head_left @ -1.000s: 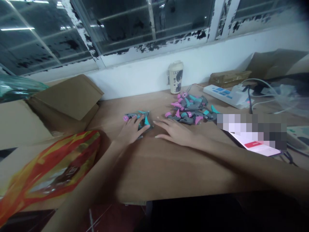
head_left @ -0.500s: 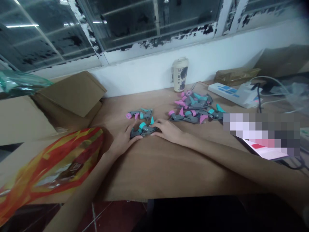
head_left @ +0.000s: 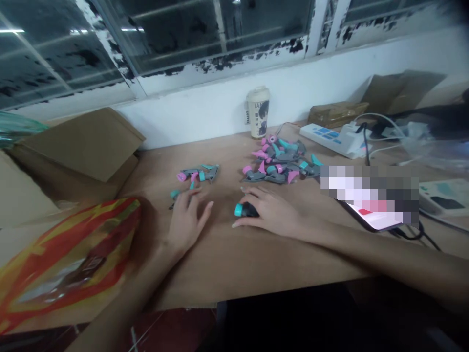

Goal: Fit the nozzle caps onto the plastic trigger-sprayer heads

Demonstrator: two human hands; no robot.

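My right hand (head_left: 273,210) is closed round a dark trigger sprayer head with a teal cap (head_left: 238,210), which pokes out between thumb and fingers. The rest of that sprayer head is hidden in the palm. To the left, my left hand (head_left: 186,212) lies over another sprayer head with a teal part (head_left: 175,194). Its thumb stands apart from the fingers, and much of this sprayer head is covered. Just beyond are a pink-nosed sprayer head (head_left: 181,177) and a teal one (head_left: 209,172). Behind my right hand spreads a pile of grey, pink and teal sprayer heads (head_left: 274,166).
A paper cup (head_left: 258,113) stands by the wall behind the pile. A power strip (head_left: 330,138) with cables and a lit phone (head_left: 377,215) are at right. Cardboard boxes (head_left: 91,142) and a red-yellow bag (head_left: 84,254) occupy the left side of the wooden table (head_left: 227,264).
My hands have moved apart from the sprayer parts they both touched. The left went left with one sprayer head, the right drew away with another. The view has turned slightly right.
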